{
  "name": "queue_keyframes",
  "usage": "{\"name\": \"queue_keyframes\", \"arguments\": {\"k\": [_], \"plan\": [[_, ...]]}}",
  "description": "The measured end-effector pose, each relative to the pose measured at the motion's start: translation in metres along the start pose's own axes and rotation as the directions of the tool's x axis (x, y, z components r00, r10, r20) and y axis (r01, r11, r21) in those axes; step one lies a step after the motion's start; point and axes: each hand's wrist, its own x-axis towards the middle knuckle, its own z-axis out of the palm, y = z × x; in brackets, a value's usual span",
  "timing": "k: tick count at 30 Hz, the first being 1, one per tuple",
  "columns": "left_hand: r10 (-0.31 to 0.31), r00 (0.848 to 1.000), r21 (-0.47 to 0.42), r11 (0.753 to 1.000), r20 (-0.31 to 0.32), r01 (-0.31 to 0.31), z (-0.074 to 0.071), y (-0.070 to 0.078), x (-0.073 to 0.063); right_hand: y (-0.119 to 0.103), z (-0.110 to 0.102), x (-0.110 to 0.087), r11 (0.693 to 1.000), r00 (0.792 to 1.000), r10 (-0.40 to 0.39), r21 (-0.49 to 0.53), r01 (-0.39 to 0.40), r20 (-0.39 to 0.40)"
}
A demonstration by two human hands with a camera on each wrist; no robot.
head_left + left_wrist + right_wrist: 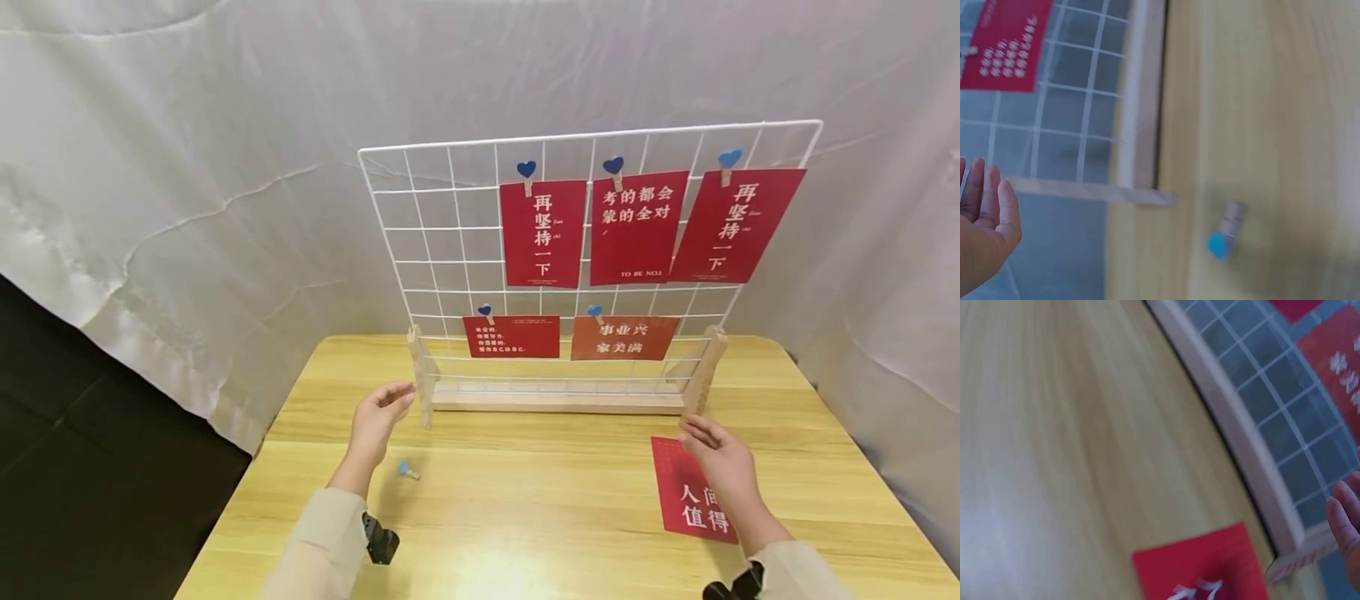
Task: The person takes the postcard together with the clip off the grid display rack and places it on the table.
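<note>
Head view: left hand [377,421] and right hand [723,467] hovering well apart, both relaxed, slightly cupped. Left hand hanging beside left foot [422,383] of rack [558,402]; blue clip [408,471] lying on table [510,492], near left hand. Right hand hanging over loose card [678,496] — red, white characters — near right foot [705,377], partly hiding card. Rack standing behind hands, bearing five hung cards [543,233]: three in upper row, two in lower, heart clip [613,165] gripping each at top edge.

The loose red card [1179,565], cut off in the right wrist view, seems blurred.
</note>
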Motion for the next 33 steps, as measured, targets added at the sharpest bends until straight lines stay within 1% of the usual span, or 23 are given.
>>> {"name": "queue_keyframes", "arguments": {"k": [3, 5, 6, 7, 9, 11, 12, 13, 15, 16, 17, 18, 19, 20, 21, 22, 23, 24, 25, 26, 28, 31, 33], "plan": [[0.036, 0.999, -0.043, 0.998, 0.016, -0.035, 0.006, 0.014, 0.003, -0.005, 0.006, 0.011, 0.997, 0.998, -0.054, 0.063, 0.053, 0.017], [0.066, 0.998, -0.066, 0.996, 0.022, -0.064, 0.010, 0.022, 0.005, -0.010, 0.009, 0.018, 0.995, 0.997, -0.075, 0.067, 0.072, 0.032], [0.080, 0.996, -0.077, 0.994, 0.030, -0.077, 0.012, 0.027, 0.006, -0.022, 0.008, 0.016, 0.989, 0.994, -0.090, 0.126, 0.082, 0.063], [0.093, 0.995, -0.086, 0.992, 0.036, -0.090, 0.013, 0.031, 0.007, -0.023, 0.010, 0.021, 0.986, 0.993, -0.094, 0.145, 0.083, 0.070], [0.121, 0.992, -0.096, 0.989, 0.047, -0.116, 0.018, 0.040, 0.008, -0.023, 0.012, 0.031, 0.972, 0.988, -0.126, 0.209, 0.104, 0.092], [0.148, 0.987, -0.106, 0.984, 0.061, -0.141, 0.022, 0.048, 0.008, -0.021, 0.016, 0.043, 0.943, 0.981, -0.159, 0.310, 0.119, 0.109], [0.161, 0.985, -0.109, 0.982, 0.068, -0.153, 0.025, 0.052, 0.008, -0.023, 0.018, 0.047, 0.933, 0.977, -0.181, 0.332, 0.135, 0.110], [0.175, 0.982, -0.113, 0.980, 0.072, -0.166, 0.027, 0.056, 0.008, -0.016, 0.022, 0.057, 0.932, 0.977, -0.191, 0.329, 0.150, 0.096], [0.202, 0.976, -0.109, 0.975, 0.082, -0.192, 0.032, 0.063, 0.009, -0.040, 0.024, 0.055, 0.909, 0.969, -0.210, 0.392, 0.144, 0.131], [0.215, 0.972, -0.105, 0.973, 0.089, -0.206, 0.034, 0.067, 0.009, -0.061, 0.025, 0.049, 0.919, 0.967, -0.205, 0.369, 0.138, 0.148], [0.228, 0.969, -0.104, 0.970, 0.095, -0.218, 0.036, 0.071, 0.010, -0.083, 0.026, 0.042, 0.910, 0.962, -0.227, 0.384, 0.154, 0.152], [0.244, 0.965, -0.102, 0.967, 0.099, -0.234, 0.038, 0.075, 0.010, -0.109, 0.026, 0.032, 0.919, 0.960, -0.226, 0.364, 0.153, 0.166], [0.258, 0.961, -0.098, 0.964, 0.104, -0.248, 0.040, 0.079, 0.011, -0.136, 0.025, 0.021, 0.916, 0.958, -0.224, 0.376, 0.143, 0.180], [0.272, 0.956, -0.095, 0.960, 0.108, -0.262, 0.041, 0.083, 0.012, -0.163, 0.026, 0.011, 0.925, 0.957, -0.225, 0.349, 0.151, 0.183], [0.286, 0.951, -0.092, 0.957, 0.113, -0.277, 0.043, 0.087, 0.012, -0.183, 0.027, 0.002, 0.926, 0.955, -0.242, 0.334, 0.175, 0.170], [0.301, 0.946, -0.090, 0.952, 0.119, -0.292, 0.045, 0.092, 0.013, -0.206, 0.027, -0.007, 0.937, 0.958, -0.235, 0.299, 0.179, 0.164], [0.314, 0.942, -0.089, 0.948, 0.123, -0.304, 0.046, 0.096, 0.014, -0.222, 0.029, -0.013, 0.934, 0.958, -0.245, 0.301, 0.192, 0.150], [0.325, 0.937, -0.079, 0.945, 0.129, -0.317, 0.048, 0.100, 0.015, -0.238, 0.029, -0.018, 0.949, 0.962, -0.232, 0.252, 0.191, 0.144], [0.334, 0.933, -0.074, 0.942, 0.135, -0.327, 0.050, 0.104, 0.016, -0.249, 0.030, -0.021, 0.951, 0.962, -0.237, 0.235, 0.202, 0.135], [0.343, 0.929, -0.072, 0.939, 0.142, -0.336, 0.051, 0.108, 0.018, -0.256, 0.031, -0.021, 0.957, 0.962, -0.242, 0.197, 0.214, 0.129], [0.358, 0.921, -0.066, 0.934, 0.155, -0.352, 0.055, 0.116, 0.019, -0.268, 0.032, -0.021, 0.961, 0.963, -0.236, 0.177, 0.212, 0.128], [0.387, 0.906, -0.066, 0.922, 0.173, -0.382, 0.062, 0.129, 0.023, -0.277, 0.035, -0.016, 0.963, 0.962, -0.242, 0.153, 0.222, 0.129], [0.412, 0.893, -0.060, 0.911, 0.184, -0.408, 0.067, 0.137, 0.025, -0.281, 0.037, -0.011, 0.957, 0.958, -0.258, 0.166, 0.236, 0.124]]}}
